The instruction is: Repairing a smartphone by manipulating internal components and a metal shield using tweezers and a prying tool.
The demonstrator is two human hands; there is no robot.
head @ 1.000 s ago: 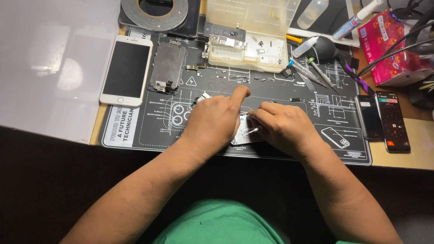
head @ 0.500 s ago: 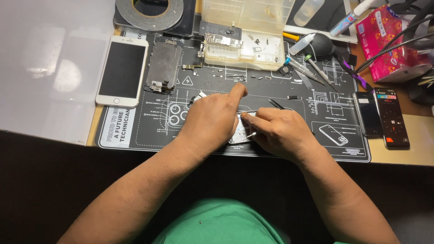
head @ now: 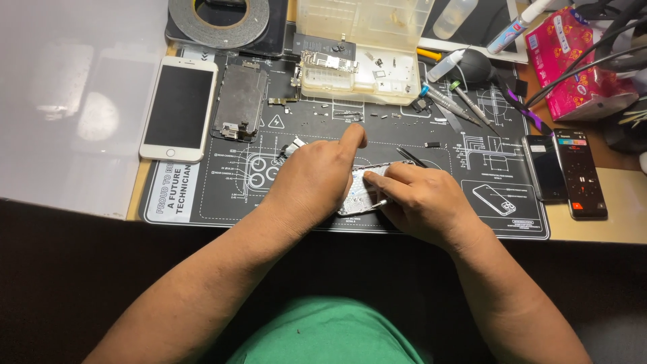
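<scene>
An opened silver phone housing (head: 362, 194) lies on the black repair mat (head: 472, 168), mostly covered by both hands. My left hand (head: 312, 182) presses down on its left part, index finger raised toward the far side. My right hand (head: 421, 200) rests on its right side and pinches thin black tweezers (head: 410, 157), whose tip points into the housing. What the tweezers touch is hidden under my fingers.
A white phone (head: 177, 108) and a dark screen part (head: 239, 101) lie at the mat's left. A clear parts box (head: 360, 50), tape roll (head: 219, 13), screwdrivers (head: 448, 101), loose screws, a pink packet (head: 576, 61) and two dark phones (head: 579, 172) stand behind and right.
Both hands stay on the housing; the right hand's fingers have shifted slightly with the tweezers. The view has moved a little.
</scene>
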